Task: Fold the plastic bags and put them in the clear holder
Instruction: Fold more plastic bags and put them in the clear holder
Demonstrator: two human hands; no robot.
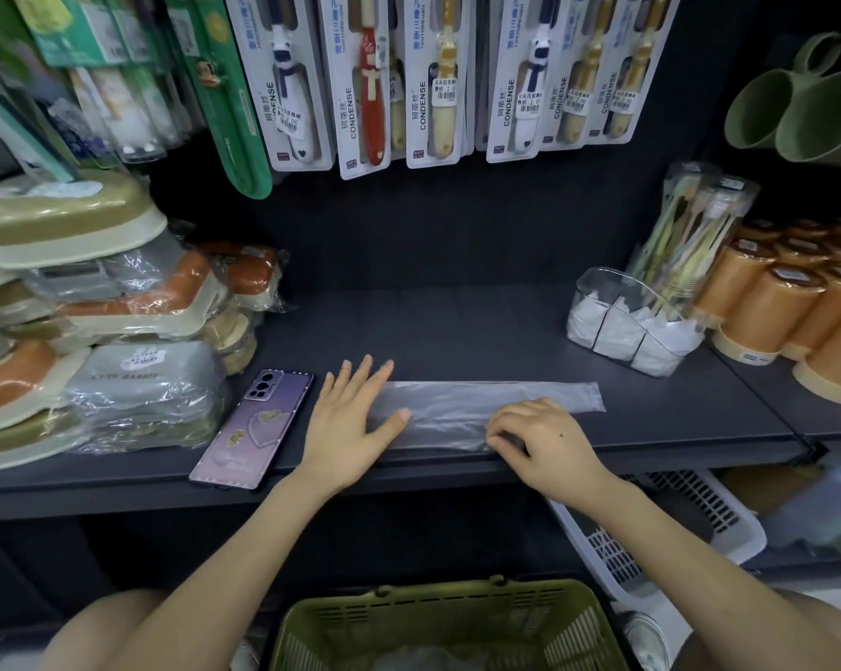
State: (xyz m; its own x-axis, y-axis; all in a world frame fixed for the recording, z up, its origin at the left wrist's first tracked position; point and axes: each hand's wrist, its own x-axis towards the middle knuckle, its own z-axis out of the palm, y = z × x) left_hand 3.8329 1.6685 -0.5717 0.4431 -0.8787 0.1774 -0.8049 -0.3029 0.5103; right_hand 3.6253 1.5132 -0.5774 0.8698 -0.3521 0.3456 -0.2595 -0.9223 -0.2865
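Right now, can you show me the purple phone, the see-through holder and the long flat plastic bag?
Purple rectangular phone (pixel 253 429): head view, middle of its back.
Clear plastic holder (pixel 589 289): head view, bare upper left wall.
Long flat clear plastic bag (pixel 457 408): head view, its middle stretch.

Phone (pixel 252 427) on shelf (pixel 457 322), toothbrush packs (pixel 370 79) above, green basket (pixel 445 624) below

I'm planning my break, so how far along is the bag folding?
Done: folded bags sit in the clear holder. In hand: one bag lies as a long strip on the shelf, left hand pressing it, right hand pinching its near edge. Left: folding it small and stowing it.
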